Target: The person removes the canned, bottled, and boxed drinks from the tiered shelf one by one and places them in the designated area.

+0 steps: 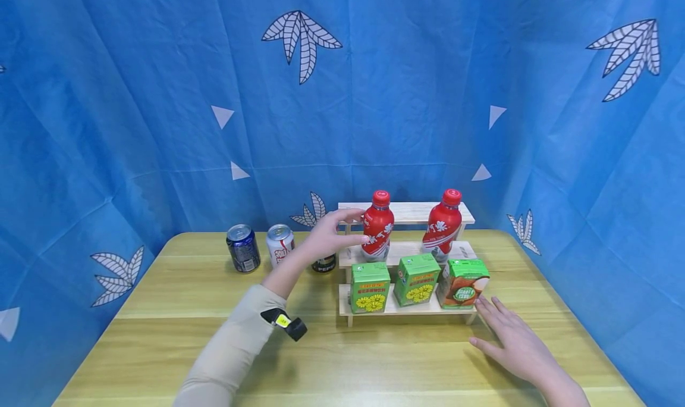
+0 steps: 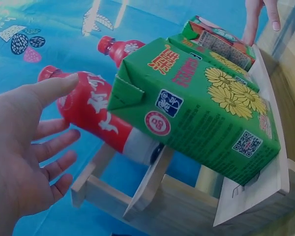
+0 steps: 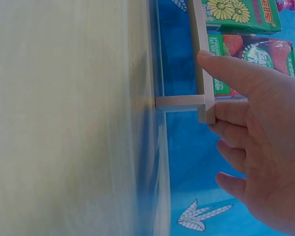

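A red bottle (image 1: pixel 377 225) with a red cap stands on the middle tier of a small wooden shelf (image 1: pixel 411 212). At its left side is my left hand (image 1: pixel 329 235), its thumb and fingers spread apart; whether they touch the bottle I cannot tell. In the left wrist view the thumb overlaps the bottle. My right hand (image 1: pixel 511 338) is at the right end of the lowest tier, fingers loosely extended. It is nearest a green and brown drink carton (image 1: pixel 464 285). In the right wrist view its thumb lies against the tier's front edge.
Two green drink cartons with yellow flowers, a left one (image 1: pixel 370 288) and a middle one (image 1: pixel 418 281), share the lowest tier. Another red bottle (image 1: pixel 445 222) leans to the right. Left of the shelf stand a dark blue can (image 1: pixel 243 249), a white can (image 1: pixel 280 240) and a black can (image 1: pixel 323 265).
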`<move>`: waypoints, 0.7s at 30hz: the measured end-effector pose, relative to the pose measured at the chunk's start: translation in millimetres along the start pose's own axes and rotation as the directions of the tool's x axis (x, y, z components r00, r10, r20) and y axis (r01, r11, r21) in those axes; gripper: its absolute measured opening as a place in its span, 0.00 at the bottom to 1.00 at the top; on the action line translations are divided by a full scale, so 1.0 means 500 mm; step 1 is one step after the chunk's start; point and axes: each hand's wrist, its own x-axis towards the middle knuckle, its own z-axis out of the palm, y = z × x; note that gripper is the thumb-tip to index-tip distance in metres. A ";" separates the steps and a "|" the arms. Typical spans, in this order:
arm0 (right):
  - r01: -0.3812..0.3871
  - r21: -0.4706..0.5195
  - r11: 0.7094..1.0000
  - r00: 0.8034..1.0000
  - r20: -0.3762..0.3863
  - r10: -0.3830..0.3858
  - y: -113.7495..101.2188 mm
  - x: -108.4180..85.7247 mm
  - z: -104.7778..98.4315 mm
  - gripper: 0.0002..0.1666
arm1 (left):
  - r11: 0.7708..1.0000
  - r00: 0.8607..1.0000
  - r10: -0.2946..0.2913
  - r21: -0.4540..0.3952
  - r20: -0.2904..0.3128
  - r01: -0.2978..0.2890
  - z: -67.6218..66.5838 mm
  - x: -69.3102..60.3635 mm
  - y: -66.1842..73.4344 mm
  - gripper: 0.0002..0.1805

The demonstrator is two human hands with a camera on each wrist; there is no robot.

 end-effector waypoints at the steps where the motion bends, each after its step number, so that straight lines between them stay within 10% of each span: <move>1: 0.000 0.000 1.000 1.000 -0.001 0.000 0.000 0.000 0.000 0.45 | 1.000 1.000 0.000 -0.002 -0.003 0.000 0.003 0.003 0.001 0.35; 13: -0.014 0.005 1.000 0.999 0.029 0.014 0.001 0.003 -0.002 0.45 | 0.987 0.990 0.039 0.161 -0.135 -0.017 0.034 0.028 0.007 0.35; 21: -0.009 0.007 1.000 1.000 0.018 0.009 0.002 0.003 -0.001 0.45 | 0.871 0.974 0.113 0.492 -0.195 -0.003 0.049 0.039 0.017 0.40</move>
